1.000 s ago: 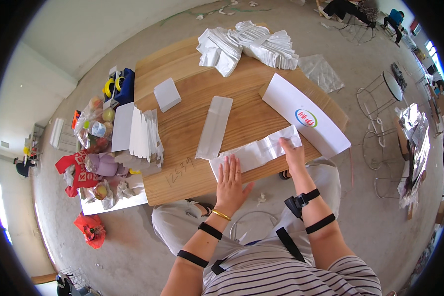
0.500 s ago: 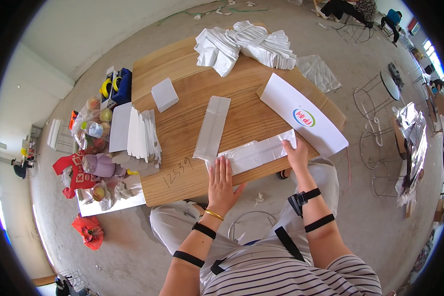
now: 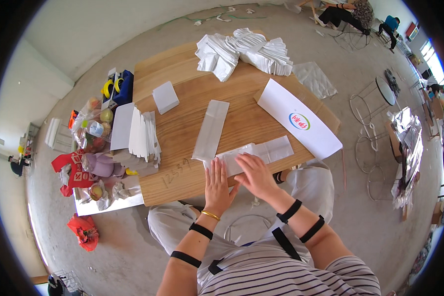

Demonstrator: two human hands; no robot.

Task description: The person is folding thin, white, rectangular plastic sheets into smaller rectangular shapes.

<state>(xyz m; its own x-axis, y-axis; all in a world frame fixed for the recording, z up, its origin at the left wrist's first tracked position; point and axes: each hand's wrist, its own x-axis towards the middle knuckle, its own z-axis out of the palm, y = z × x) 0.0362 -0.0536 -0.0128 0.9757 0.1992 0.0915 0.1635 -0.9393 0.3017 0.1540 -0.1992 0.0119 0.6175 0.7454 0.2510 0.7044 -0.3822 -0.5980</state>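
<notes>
Pale translucent plastic sleeve (image 3: 276, 149) lies along the near edge of the wooden worktop (image 3: 177, 138), right in front of the seated person, both hands at it. Left hand (image 3: 218, 190) is flat, fingers straight and together, fingertips over the sleeve's left end. Right hand (image 3: 255, 176) has its fingers spread and slightly bent over the sleeve's middle, thumb close to the left hand; from here I can't tell if it presses or just hovers. Second translucent sleeve (image 3: 212, 129) lies slantwise just beyond, its near end by the first one's left end. White printed sheet (image 3: 281, 103) sits to the right, small stack of white cards (image 3: 166, 97) farther off to the left, heap of white bags (image 3: 217, 54) at the far edge. Fanned white cards (image 3: 142, 135) lie at the left edge, near a blue tape holder (image 3: 125, 89).
</notes>
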